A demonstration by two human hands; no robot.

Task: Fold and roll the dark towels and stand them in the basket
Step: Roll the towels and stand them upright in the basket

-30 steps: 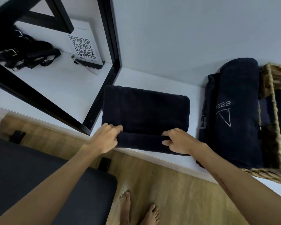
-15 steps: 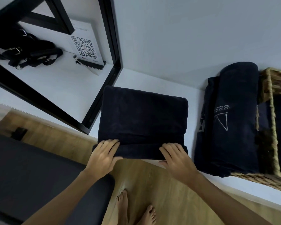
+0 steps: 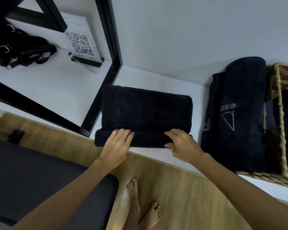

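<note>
A folded dark towel (image 3: 146, 110) lies on the white shelf (image 3: 156, 77), its near edge turned into a low roll. My left hand (image 3: 117, 143) rests on the left end of that roll, fingers fairly straight over it. My right hand (image 3: 181, 143) lies on the right end, fingers over the top and thumb at the near side. To the right a rolled dark towel (image 3: 239, 117) with a pale embroidered logo leans against the wicker basket (image 3: 279, 90), which holds more dark fabric.
A black metal frame (image 3: 110, 67) borders the towel on the left. Behind it stand a QR-code card (image 3: 80, 44) and a black strapped bag (image 3: 18, 48). A dark bench (image 3: 32, 176) and my bare feet on wooden floor (image 3: 181, 193) lie below the shelf edge.
Both hands went from pinching the rolled edge to flat on it, and the roll has been pushed a little farther onto the towel.
</note>
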